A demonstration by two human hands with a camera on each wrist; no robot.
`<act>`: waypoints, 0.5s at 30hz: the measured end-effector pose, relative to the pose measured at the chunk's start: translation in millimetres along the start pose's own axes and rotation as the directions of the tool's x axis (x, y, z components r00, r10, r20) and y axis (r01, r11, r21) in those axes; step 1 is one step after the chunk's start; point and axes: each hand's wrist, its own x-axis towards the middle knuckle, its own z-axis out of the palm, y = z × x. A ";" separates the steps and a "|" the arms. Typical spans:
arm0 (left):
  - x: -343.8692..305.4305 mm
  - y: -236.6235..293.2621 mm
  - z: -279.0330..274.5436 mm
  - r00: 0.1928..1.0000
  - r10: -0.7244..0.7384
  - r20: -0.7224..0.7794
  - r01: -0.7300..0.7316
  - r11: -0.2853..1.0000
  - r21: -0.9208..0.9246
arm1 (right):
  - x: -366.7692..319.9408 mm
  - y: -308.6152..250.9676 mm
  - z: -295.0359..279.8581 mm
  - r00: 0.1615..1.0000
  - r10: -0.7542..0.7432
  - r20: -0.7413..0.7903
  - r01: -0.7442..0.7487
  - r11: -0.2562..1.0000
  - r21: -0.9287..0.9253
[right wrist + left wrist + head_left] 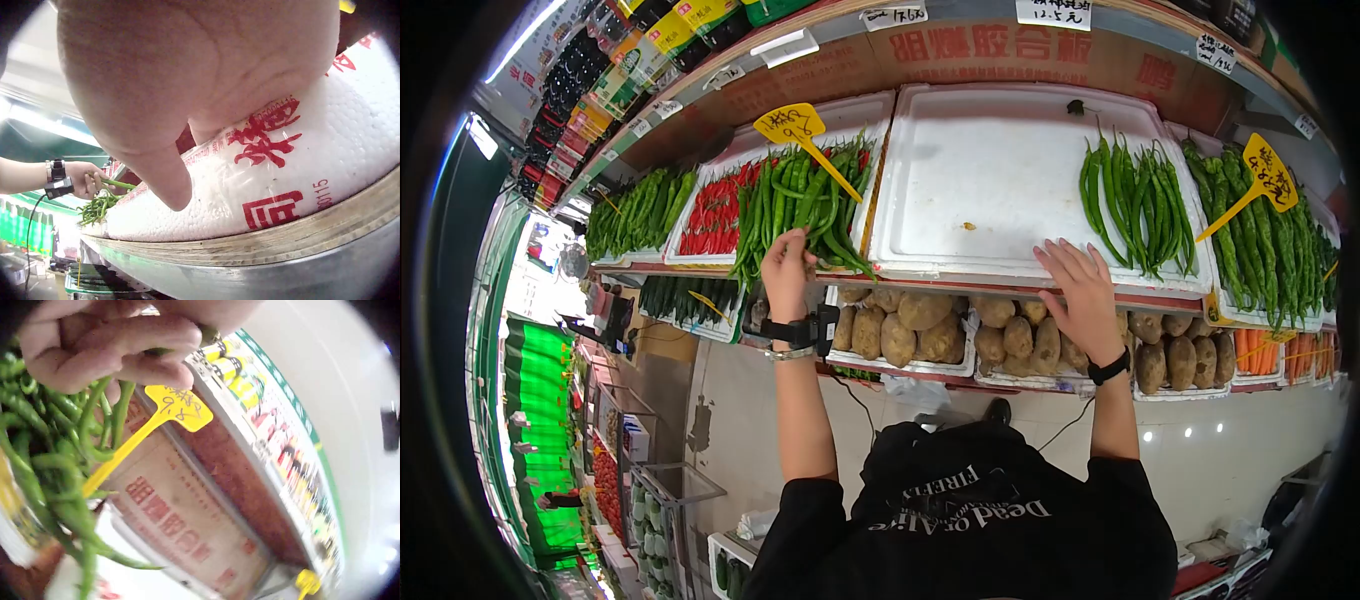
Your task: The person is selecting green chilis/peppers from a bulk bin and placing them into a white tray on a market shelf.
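Note:
My left hand (pixel 787 268) is over the front of a heap of long green chili peppers (pixel 800 200), its fingers curled round a green chili pepper (pixel 119 184). In the left wrist view, bits of green show between the fingers (pixel 134 347); most of what they grip is hidden by the hand. My right hand (pixel 1080 290) rests with extended fingers on the front rim of a white foam tray (pixel 970 180). Its thumb (pixel 169 181) lies against the tray's outer wall in the right wrist view. A bunch of green chili peppers (pixel 1140 205) lies at that tray's right end.
Red chili peppers (pixel 712 215) lie left of the green heap. Yellow price tags (pixel 790 123) (pixel 1270 172) stick up from the produce. Potatoes (pixel 900 340) and carrots (pixel 1257 352) fill a lower shelf. A shelf edge (pixel 980 17) with bottles runs above.

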 end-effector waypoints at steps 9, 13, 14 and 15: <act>-1.4 11.3 -35.0 0.970 -0.217 0.107 0.226 0.657 -0.719 | 0.9 -4.3 1.4 1.000 0.019 0.004 -0.019 0.999 -0.034; -24.4 10.4 -50.6 0.995 -0.090 -0.032 0.052 0.788 -0.614 | 0.8 -4.8 2.1 0.999 0.039 -0.003 -0.039 0.999 -0.023; -28.6 4.7 -59.4 0.998 -0.031 -0.048 -0.003 0.813 -0.583 | 0.9 -3.2 3.7 0.999 0.038 -0.009 -0.038 0.999 -0.017; -38.4 5.0 -62.6 0.996 0.017 -0.087 -0.059 0.863 -0.502 | -0.3 -1.9 4.9 0.999 0.032 -0.032 -0.032 0.999 0.002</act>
